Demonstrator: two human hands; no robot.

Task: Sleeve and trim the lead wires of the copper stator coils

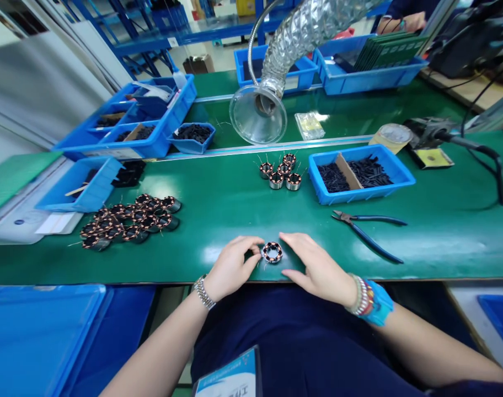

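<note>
A motor stator [272, 252], a small ring with copper windings and dark slots, lies on the green bench top between my two hands. My left hand [234, 263] is at its left side, thumb and fingers curved and apart, the fingertips right by the rim; whether they touch it I cannot tell. My right hand [317, 267] is open on the other side, with a gap between it and the ring. Several finished-looking wound stators [283, 172] stand in a small group farther back. A larger cluster of stators [129, 220] sits to the left, thin wire ends sticking out.
Cutting pliers [359, 220] lie spread at the right. Behind them, a blue bin [359, 196] holds small black strips. A clear fume hood [257, 118] hangs over the bench on a silver duct. Blue trays [139, 146] stand back left. Another person's hand [412, 22] shows far right.
</note>
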